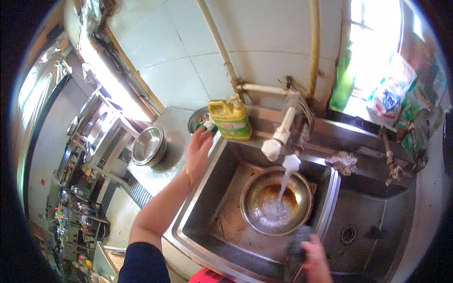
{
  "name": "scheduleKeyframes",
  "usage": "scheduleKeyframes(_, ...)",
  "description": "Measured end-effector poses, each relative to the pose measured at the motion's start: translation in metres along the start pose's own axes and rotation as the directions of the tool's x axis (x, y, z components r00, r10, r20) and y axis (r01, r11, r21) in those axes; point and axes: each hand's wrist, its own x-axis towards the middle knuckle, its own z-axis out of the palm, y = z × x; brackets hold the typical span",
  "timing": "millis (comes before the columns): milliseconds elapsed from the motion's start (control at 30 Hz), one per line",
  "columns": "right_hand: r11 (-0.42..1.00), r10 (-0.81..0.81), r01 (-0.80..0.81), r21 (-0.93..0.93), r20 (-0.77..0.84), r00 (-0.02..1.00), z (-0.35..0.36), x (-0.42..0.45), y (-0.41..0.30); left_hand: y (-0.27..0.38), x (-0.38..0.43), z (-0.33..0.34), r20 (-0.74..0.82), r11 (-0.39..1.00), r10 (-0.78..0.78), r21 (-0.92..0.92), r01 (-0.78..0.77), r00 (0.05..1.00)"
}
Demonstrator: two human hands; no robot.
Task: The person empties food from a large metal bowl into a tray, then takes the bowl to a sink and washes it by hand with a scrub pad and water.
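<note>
A round metal basin (pixel 260 214) with a brown stain inside lies in the left bowl of a steel double sink (pixel 226 233). Water pours into it from a faucet (pixel 291 162). My right hand (pixel 314 252) grips a dark, blurred scouring pad (pixel 299 244) over the basin's near right edge. Reaching to the back left, my left hand (pixel 200 150) is beside a yellow plastic jug (pixel 231 122) and a dark bowl (pixel 195 120) with something white and green in it. Its fingertips overlap the bowl's near edge; whether they grip anything there cannot be told.
Nested steel bowls (pixel 148 145) stand on the steel counter at left. A second valve (pixel 271 149) and pipes jut over the sink. A crumpled cloth (pixel 342 162) lies on the back ledge. The right bowl has a drain (pixel 348 234). Bags (pixel 391 93) sit by the window.
</note>
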Motion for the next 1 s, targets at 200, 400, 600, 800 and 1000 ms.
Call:
scheduleKeyframes(200, 0.933, 0.053, -0.138, 0.332, 0.253, 0.966, 0.268, 0.087, -0.054, 0.034, 0.17, 0.023, 0.465, 0.572, 0.265, 0.629, -0.526, 0.844)
scheduleKeyframes(400, 0.806, -0.52, 0.454, 0.38, 0.089, 0.85, 0.387, 0.211, -0.114, 0.02, 0.235, 0.073, 0.575, 0.483, -0.21, 0.764, -0.428, 0.791)
scheduleKeyframes(600, 0.718, -0.593, 0.555, 0.42, -0.05, 0.804, 0.402, 0.223, -0.093, 0.025, 0.214, 0.068, 0.631, 0.072, -0.218, 0.771, -0.632, 0.745)
scheduleKeyframes(800, 0.747, -0.527, 0.474, 0.465, -0.019, 0.85, 0.413, 0.222, -0.09, -0.006, 0.229, 0.067, 0.479, 0.119, -0.172, 0.877, -0.465, 0.861)
scheduleKeyframes(1000, 0.864, -0.411, 0.366, 0.345, 0.065, 0.909, 0.365, 0.192, -0.053, 0.02, 0.208, 0.067, 0.533, -0.038, 0.402, 0.822, -0.568, 0.744)
